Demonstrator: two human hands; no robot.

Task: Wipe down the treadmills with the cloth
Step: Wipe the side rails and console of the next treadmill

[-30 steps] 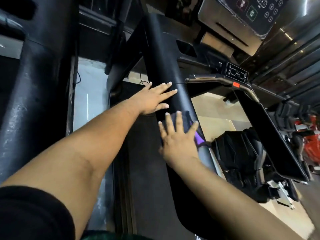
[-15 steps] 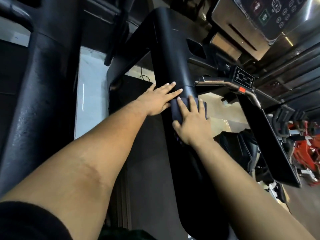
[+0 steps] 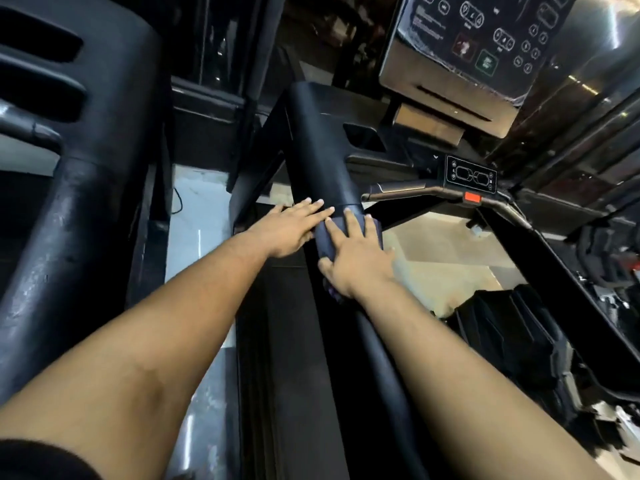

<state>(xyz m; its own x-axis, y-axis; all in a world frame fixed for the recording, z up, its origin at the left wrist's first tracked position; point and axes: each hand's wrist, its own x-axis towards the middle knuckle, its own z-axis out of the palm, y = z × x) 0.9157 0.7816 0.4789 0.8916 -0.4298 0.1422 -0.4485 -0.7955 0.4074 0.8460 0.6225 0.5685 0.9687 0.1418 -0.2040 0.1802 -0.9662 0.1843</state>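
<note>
Running from the frame's centre down to its lower edge, the treadmill side rail is the biggest thing here: rigid, fixed, likely slick plastic, so it should take firm pressure. Above it, at upper right, sits the console. The left hand lies flat on the rail, fingers straight. The right hand, fingers spread, presses the cloth against the rail mid-frame. The cloth looks soft, light and bunchable; a flat palm holds it best. No containers show.

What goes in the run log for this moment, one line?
step: wiping treadmill upright | right hand: flat on cloth, pressing it to upright | left hand: flat on upright beside cloth | console: untouched
</note>
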